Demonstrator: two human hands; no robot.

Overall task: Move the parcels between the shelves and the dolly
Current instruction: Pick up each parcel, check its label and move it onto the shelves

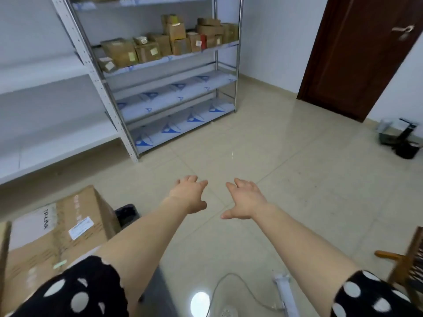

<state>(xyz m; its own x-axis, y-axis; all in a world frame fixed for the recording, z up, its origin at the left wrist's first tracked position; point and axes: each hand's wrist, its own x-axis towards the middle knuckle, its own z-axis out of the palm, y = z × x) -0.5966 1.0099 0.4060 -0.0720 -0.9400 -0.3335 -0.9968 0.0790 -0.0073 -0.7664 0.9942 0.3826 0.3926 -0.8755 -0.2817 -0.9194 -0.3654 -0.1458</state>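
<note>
Hands empty, fingers spread: the left hand [190, 194] and right hand [246, 200] stretch out over the floor tiles. A large taped carton [57, 236] sits low at the person's left. It is probably heavy and stiff, best gripped under opposite bottom edges. Small parcels [169, 42] crowd one level of the metal rack [229, 76], well apart; they look light.

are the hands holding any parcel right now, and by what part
Nothing is held. The left hand and right hand are both open over the floor, touching no parcel.
</note>
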